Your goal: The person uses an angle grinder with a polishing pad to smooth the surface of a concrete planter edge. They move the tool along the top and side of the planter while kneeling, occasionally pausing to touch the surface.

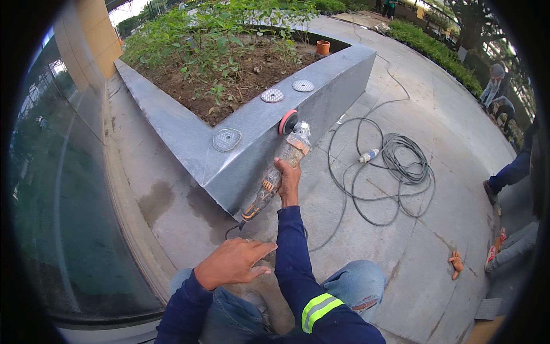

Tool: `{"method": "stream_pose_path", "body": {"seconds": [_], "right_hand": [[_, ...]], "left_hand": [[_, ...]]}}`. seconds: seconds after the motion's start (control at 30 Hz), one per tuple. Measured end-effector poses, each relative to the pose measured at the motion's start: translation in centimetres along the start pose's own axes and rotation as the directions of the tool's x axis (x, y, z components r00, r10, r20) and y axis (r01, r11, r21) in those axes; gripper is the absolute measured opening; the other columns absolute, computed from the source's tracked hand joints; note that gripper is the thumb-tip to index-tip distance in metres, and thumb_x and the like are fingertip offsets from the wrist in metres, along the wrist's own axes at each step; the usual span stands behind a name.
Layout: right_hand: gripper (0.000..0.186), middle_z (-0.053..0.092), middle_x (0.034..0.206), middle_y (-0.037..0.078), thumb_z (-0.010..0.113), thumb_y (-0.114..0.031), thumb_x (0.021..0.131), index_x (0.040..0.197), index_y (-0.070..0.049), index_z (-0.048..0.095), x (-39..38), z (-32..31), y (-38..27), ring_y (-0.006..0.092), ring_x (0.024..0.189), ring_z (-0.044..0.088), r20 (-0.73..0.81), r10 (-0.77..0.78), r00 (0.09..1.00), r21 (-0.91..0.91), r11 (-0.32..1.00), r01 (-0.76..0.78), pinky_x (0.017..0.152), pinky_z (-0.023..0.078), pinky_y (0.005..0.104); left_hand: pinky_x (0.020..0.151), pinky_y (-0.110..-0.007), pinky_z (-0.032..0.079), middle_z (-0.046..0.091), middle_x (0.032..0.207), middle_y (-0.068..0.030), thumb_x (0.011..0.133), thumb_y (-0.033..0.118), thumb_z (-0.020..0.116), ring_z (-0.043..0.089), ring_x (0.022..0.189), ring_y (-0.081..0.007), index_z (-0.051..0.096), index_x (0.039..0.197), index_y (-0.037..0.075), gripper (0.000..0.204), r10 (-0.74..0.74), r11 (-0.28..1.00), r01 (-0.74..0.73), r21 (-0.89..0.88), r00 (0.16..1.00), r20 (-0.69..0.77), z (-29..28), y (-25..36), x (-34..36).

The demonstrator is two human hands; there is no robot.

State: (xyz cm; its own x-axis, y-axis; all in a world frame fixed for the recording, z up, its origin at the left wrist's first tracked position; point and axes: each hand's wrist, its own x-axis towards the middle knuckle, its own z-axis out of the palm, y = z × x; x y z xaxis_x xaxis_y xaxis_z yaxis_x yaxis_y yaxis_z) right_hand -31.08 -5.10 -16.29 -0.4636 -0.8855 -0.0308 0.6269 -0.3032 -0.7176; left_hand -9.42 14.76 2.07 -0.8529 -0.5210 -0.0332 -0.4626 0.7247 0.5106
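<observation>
My right hand [290, 182] grips the body of a dusty angle grinder [293, 148], with its head pointing away from me. A round red-edged pad [286, 122] on the grinder's head sits at the top edge of the grey stone planter wall [166, 117]; whether it touches the stone I cannot tell. My left hand [234, 264] holds nothing and hangs nearer to me, its fingers stretched out and the thumb apart. Three round polishing discs lie on the planter's top: a near one [227, 139], a middle one [272, 96] and a far one [303, 85].
Right of the planter, a coiled grey cable [409, 162] with a plug connector [368, 155] lies in loops on the paving. An orange pipe [323, 47] and green plants [220, 49] stand in the planter's soil. Glass [69, 200] borders the left. Other people are at right, one hand [455, 264] low near the paving.
</observation>
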Motion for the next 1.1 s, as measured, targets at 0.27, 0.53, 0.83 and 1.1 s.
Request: {"method": "stream_pose_path", "body": {"seconds": [0.27,0.53,0.83,1.1], "right_hand": [[0.055,0.067,0.106,0.007,0.083,-0.010,0.083,0.131,-0.001,0.058,-3.5,-0.6,3.0,0.0189,0.089,0.069,0.009,0.025,1.000,-0.064,0.998,-0.025,0.080,0.058,0.0362],[0.049,0.069,0.104,0.007,0.084,-0.013,0.083,0.124,-0.001,0.060,-1.5,-0.6,-0.8,0.0174,0.089,0.069,0.010,0.011,1.000,-0.079,0.997,-0.010,0.078,0.058,0.0357],[0.056,0.065,0.108,0.006,0.084,-0.020,0.083,0.129,0.000,0.058,-3.5,-1.7,1.5,0.0181,0.094,0.065,0.003,-0.015,1.000,-0.239,0.971,0.016,0.084,0.056,0.0356],[0.056,0.065,0.107,0.005,0.083,-0.017,0.083,0.130,0.000,0.058,-0.4,-2.2,-0.8,0.0162,0.094,0.065,-0.003,-0.030,1.000,-0.211,0.977,0.028,0.083,0.056,0.0347]], "left_hand": [[0.086,-0.046,0.055,0.075,0.108,-0.0115,0.095,0.043,0.077,0.072,0.095,-0.0347,0.064,0.143,0.009,0.060,-0.008,1.000,0.009,-0.011,0.999,0.042,-0.7,0.0,0.2],[0.085,-0.048,0.055,0.076,0.111,-0.0141,0.092,0.039,0.081,0.073,0.097,-0.0373,0.066,0.139,0.006,0.059,-0.028,1.000,0.028,0.014,0.999,0.024,-0.9,0.4,0.8],[0.081,-0.047,0.057,0.078,0.100,-0.0150,0.080,0.032,0.092,0.075,0.092,-0.0387,0.069,0.131,0.001,0.065,0.044,0.997,-0.046,-0.067,0.999,-0.019,0.5,0.7,1.3],[0.081,-0.047,0.057,0.079,0.100,-0.0143,0.079,0.033,0.093,0.075,0.091,-0.0385,0.069,0.132,0.002,0.066,0.030,0.997,-0.031,-0.074,0.999,-0.022,0.6,0.9,1.0]]}}
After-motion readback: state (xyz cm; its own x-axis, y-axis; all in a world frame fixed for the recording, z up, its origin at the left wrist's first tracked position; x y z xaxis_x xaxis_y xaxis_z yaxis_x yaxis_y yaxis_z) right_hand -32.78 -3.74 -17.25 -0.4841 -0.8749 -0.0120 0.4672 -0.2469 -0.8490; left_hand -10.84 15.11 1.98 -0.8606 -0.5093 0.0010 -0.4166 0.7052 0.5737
